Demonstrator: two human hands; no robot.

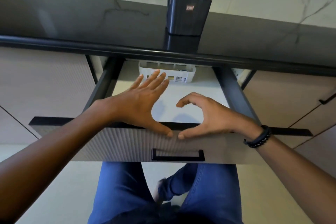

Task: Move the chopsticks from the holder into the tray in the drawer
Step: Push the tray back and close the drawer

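Black holder (188,12) stands on the counter (72,23) above the open drawer (127,145); a white tray (189,71) sits at its back. Left hand (138,103) spreads flat by the tray; right hand (211,116) curls loosely, empty.

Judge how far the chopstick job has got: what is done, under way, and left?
Done: the drawer stands open, the white tray showing at its back. In hand: nothing; the left hand stretches flat toward the tray, the right hand hovers loosely curled, both empty. Left: no chopsticks show, so every move from the dark holder on the countertop remains.
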